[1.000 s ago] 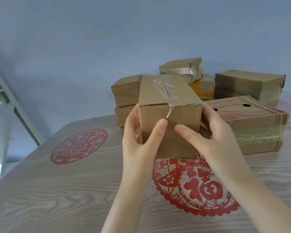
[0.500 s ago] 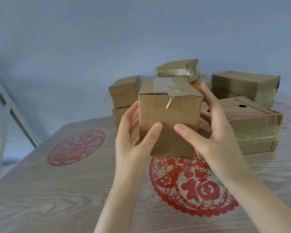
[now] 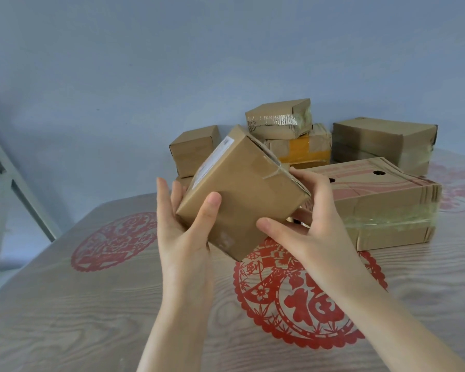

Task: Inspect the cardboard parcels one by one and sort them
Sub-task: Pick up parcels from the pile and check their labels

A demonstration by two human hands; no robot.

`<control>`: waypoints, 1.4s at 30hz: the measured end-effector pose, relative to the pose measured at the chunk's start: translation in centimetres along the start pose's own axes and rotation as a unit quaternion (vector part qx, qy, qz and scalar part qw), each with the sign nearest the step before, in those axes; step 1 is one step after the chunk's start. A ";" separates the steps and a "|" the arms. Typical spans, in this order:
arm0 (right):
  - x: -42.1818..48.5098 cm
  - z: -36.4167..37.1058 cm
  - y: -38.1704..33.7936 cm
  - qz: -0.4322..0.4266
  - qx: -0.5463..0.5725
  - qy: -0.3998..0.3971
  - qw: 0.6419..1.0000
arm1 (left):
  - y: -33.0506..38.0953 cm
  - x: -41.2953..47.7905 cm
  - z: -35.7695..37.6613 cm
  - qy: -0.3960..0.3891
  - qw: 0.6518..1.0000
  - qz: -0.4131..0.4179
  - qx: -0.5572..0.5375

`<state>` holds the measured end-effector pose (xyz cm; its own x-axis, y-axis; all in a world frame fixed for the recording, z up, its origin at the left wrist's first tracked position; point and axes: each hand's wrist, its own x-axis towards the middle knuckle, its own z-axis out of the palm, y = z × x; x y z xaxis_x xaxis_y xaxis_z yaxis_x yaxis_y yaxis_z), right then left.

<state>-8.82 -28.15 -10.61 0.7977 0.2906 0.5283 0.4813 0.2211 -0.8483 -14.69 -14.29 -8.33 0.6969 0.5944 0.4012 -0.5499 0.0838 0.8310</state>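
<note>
Now the parcel (image 3: pixel 242 194) hangs tipped between my palms above the table (image 3: pixel 65 304), one corner pointing down at the red paper-cut (image 3: pixel 306 299). My left hand (image 3: pixel 183 224) holds its lower left side, thumb pressed on the broad face and fingers spread behind. My right hand (image 3: pixel 314 226) grips the taped end, thumb under the lower edge and fingers curled over the top.

The white label (image 3: pixel 212 162) sits on the narrow face turned up and to the left, so my left hand is nearer it. It is too edge-on to read. The long axis seems to run from my left palm up toward my right fingers, though foreshortening blurs this.

I judge the next turn should roll that label toward me. The long printed box (image 3: pixel 381 200) lies just beside my right knuckles and the pile (image 3: pixel 279 119) stands behind it, so there is little room on that side.
</note>
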 end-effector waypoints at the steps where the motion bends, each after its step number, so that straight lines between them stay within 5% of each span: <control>1: 0.0 0.0 0.0 0.005 -0.002 0.003 1.000 | -0.1 -0.1 0.1 -0.008 1.000 -0.006 0.014; 12: 0.3 0.2 0.8 0.038 -0.031 -0.011 0.999 | -0.6 -0.2 0.1 -0.053 0.989 -0.013 0.135; 29: 0.1 -0.4 -0.2 -0.041 -0.011 -0.027 0.999 | 0.2 -0.2 -0.5 -0.035 0.996 0.003 0.078; 35: 0.4 -0.7 -0.1 -0.093 -0.080 -0.050 0.991 | 0.2 -0.1 -0.7 -0.023 0.998 -0.012 0.061; 42: 0.5 -1.0 0.2 -0.117 -0.153 0.009 0.981 | 0.4 -0.2 -0.6 -0.088 0.995 -0.022 0.044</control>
<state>-7.95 -28.91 -10.58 0.6569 0.2478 0.7121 0.7370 -0.0117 -0.6758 -15.36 -13.91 -8.31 0.7943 0.4410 0.4179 -0.4791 0.0317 0.8772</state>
